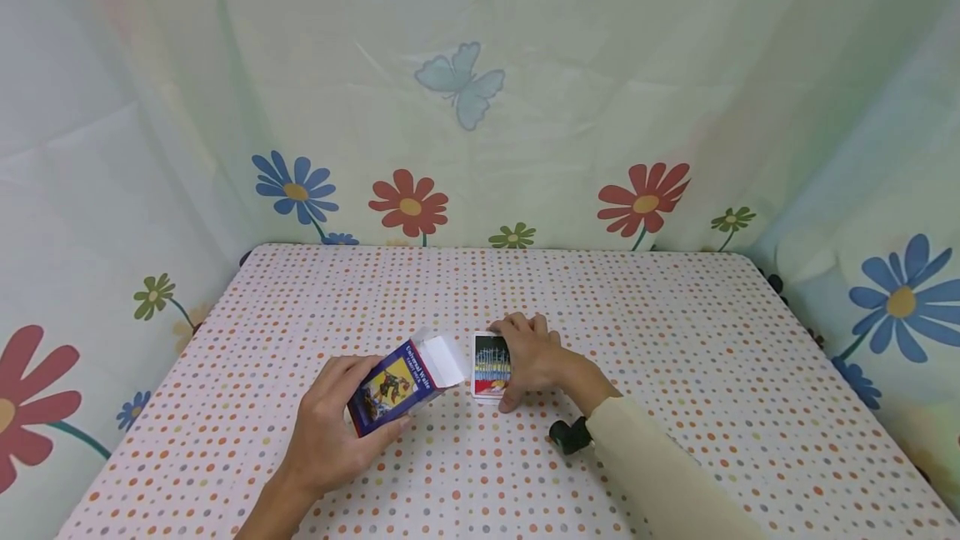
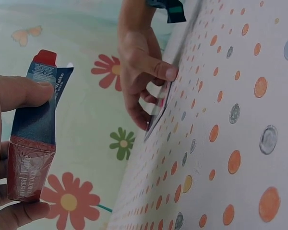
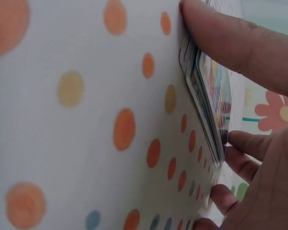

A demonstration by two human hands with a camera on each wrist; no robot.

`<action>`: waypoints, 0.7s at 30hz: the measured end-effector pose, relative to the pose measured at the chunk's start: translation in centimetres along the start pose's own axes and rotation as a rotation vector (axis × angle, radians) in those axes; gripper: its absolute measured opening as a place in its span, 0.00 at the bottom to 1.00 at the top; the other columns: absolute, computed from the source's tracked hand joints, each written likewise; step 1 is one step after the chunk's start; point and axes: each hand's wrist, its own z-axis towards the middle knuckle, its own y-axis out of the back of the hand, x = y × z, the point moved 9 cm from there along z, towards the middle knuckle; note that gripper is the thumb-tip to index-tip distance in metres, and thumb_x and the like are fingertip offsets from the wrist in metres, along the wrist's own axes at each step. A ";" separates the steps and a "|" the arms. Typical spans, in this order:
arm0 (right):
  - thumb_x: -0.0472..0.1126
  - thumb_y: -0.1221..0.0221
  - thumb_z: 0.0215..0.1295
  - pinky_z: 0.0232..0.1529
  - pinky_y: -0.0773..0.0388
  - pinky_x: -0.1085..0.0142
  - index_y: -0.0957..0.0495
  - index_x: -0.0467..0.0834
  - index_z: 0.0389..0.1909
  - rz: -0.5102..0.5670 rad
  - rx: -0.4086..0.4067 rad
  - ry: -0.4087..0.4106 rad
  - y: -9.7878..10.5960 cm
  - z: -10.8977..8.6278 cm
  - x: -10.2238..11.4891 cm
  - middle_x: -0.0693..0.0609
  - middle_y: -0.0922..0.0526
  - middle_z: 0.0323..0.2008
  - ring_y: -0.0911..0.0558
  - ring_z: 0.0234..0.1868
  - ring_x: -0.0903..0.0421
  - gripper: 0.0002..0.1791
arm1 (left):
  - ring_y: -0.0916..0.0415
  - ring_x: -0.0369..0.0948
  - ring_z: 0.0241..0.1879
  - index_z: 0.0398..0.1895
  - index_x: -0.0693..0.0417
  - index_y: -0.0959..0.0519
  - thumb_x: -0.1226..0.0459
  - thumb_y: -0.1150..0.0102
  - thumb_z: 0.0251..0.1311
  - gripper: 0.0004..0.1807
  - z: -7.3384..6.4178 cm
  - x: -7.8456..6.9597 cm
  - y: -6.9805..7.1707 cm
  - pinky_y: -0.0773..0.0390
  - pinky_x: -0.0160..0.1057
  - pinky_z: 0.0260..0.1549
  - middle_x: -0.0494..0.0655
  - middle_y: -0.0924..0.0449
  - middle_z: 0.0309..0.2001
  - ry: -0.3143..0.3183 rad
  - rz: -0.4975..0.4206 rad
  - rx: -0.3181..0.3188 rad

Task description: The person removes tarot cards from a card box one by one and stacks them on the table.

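My left hand (image 1: 330,427) grips a blue tarot card box (image 1: 390,390) between thumb and fingers, tilted above the table. The white top flap (image 1: 442,361) stands open and points right; the box front carries a yellow picture. In the left wrist view, the narrow side of the box (image 2: 36,115) faces the camera, the thumb pressed on it. Just right of the box, a stack of tarot cards (image 1: 491,367) lies face up on the table. My right hand (image 1: 531,361) spans that stack, thumb at its near edge and fingers at its far edge. The stack's layered edges (image 3: 201,96) look slightly uneven.
A white tablecloth (image 1: 660,315) with coloured dots covers the table. Behind it and at both sides hangs a flowered curtain (image 1: 540,107). A dark green band with a small black piece (image 1: 570,437) sits by the right wrist.
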 end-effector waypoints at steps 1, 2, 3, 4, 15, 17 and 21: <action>0.54 0.13 0.24 0.63 0.37 0.44 0.37 0.52 0.73 0.002 -0.002 0.001 0.0 0.0 0.0 0.50 0.38 0.69 0.42 0.67 0.42 0.68 | 0.28 0.36 0.48 0.59 0.56 0.20 0.56 0.15 0.37 0.41 0.0 0.0 0.0 0.20 0.35 0.40 0.43 0.22 0.53 -0.001 0.002 -0.001; 0.54 0.13 0.24 0.63 0.37 0.44 0.36 0.52 0.73 0.003 -0.003 0.002 0.0 0.0 0.0 0.50 0.37 0.68 0.42 0.66 0.42 0.67 | 0.28 0.36 0.48 0.59 0.56 0.20 0.56 0.15 0.37 0.41 0.1 -0.1 0.0 0.20 0.35 0.40 0.43 0.22 0.53 -0.002 0.003 -0.002; 0.54 0.13 0.24 0.63 0.37 0.44 0.36 0.52 0.73 0.001 -0.003 0.002 0.1 0.0 0.0 0.51 0.36 0.68 0.42 0.66 0.42 0.67 | 0.28 0.36 0.48 0.59 0.56 0.20 0.56 0.15 0.37 0.41 0.1 -0.1 0.0 0.20 0.35 0.40 0.43 0.22 0.53 -0.003 0.002 -0.001; 0.54 0.13 0.24 0.63 0.37 0.44 0.36 0.52 0.72 0.001 -0.004 0.004 0.1 -0.1 0.0 0.51 0.36 0.67 0.42 0.66 0.42 0.66 | 0.28 0.36 0.48 0.59 0.56 0.20 0.56 0.15 0.37 0.41 0.1 -0.1 0.0 0.20 0.35 0.40 0.43 0.22 0.53 -0.004 0.001 -0.001; 0.55 0.14 0.26 0.62 0.36 0.45 0.35 0.51 0.69 0.004 -0.001 0.034 0.1 -0.1 -0.1 0.53 0.34 0.63 0.40 0.64 0.43 0.63 | 0.29 0.35 0.49 0.60 0.54 0.21 0.55 0.15 0.38 0.41 0.1 0.2 -0.3 0.20 0.36 0.40 0.42 0.23 0.53 0.018 -0.011 0.010; 0.55 0.14 0.27 0.62 0.36 0.45 0.36 0.51 0.70 0.001 0.006 0.041 0.1 -0.2 0.0 0.53 0.34 0.63 0.40 0.64 0.43 0.63 | 0.29 0.35 0.49 0.60 0.54 0.21 0.55 0.15 0.38 0.41 0.0 0.2 -0.3 0.20 0.36 0.40 0.41 0.23 0.53 0.019 -0.011 0.009; 0.55 0.14 0.27 0.62 0.36 0.43 0.38 0.52 0.73 -0.012 0.028 0.048 0.1 -0.3 0.1 0.51 0.37 0.68 0.42 0.66 0.42 0.66 | 0.29 0.35 0.49 0.59 0.54 0.20 0.55 0.15 0.37 0.41 0.0 0.2 -0.3 0.20 0.36 0.39 0.41 0.23 0.53 0.016 -0.011 0.003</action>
